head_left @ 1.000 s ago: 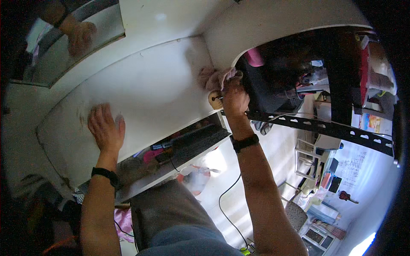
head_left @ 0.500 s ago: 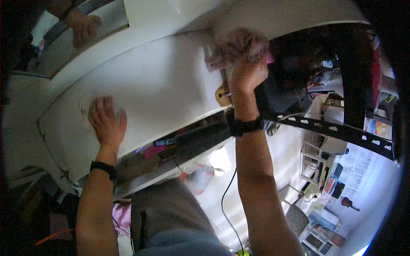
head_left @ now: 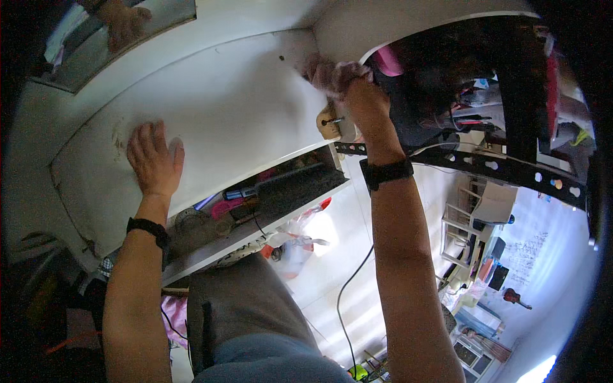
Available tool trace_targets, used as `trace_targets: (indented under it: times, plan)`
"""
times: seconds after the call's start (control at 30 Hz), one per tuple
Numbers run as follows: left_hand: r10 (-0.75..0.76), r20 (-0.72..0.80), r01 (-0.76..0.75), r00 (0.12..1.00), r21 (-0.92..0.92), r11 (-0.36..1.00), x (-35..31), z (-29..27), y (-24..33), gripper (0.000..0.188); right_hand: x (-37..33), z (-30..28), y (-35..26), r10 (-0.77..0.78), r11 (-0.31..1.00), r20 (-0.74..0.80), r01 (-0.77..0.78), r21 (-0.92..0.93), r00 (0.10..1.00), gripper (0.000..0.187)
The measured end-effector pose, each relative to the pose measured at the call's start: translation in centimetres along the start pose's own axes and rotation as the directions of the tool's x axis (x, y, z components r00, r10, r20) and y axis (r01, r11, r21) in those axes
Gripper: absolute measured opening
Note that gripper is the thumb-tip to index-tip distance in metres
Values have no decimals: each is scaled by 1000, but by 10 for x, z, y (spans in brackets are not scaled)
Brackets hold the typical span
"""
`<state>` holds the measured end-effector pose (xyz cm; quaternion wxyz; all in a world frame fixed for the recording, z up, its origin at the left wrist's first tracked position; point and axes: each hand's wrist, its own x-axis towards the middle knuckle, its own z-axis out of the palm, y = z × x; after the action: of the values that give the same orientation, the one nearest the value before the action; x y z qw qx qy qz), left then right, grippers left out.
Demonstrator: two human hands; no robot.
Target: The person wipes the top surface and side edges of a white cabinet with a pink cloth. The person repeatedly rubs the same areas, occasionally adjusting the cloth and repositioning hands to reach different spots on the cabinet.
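Observation:
My left hand [head_left: 154, 158] lies flat on the white tabletop [head_left: 220, 121], fingers stretched out. At the far right corner of that surface, my right hand [head_left: 368, 102] is closed on a crumpled pinkish cloth [head_left: 332, 75]. The cloth rests by the corner where the top meets the white side wall; its far end is blurred. A wooden piece with a dark hole and a metal pin [head_left: 329, 122] sits at the table's right edge, just below the cloth. Both wrists wear dark bands.
Beneath the top is an open drawer [head_left: 294, 191] holding a pink item, a blue item and other things. A mirror [head_left: 121, 38] stands at the back left. On the right, a black slotted metal shelf frame [head_left: 491, 165] holds clutter. A black cable [head_left: 341, 300] hangs over the floor.
My right hand has drawn the cloth slightly nearer and to the left, uncovering the back corner and a pink item on the shelf. My left hand stays flat on the surface.

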<state>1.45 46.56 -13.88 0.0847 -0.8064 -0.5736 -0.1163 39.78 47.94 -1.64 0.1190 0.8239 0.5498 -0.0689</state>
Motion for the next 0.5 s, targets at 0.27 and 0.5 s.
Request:
trace_targets:
  times: [0.27, 0.5]
  plan:
    - [-33, 22, 33, 999, 10, 999, 1, 1, 0, 59, -54, 9, 27, -32, 999, 195, 40, -34, 980, 33]
    - [-32, 39, 33, 999, -15, 999, 2, -2, 2, 61, -38, 44, 17, 85, 996, -228, -80, 31, 970, 26]
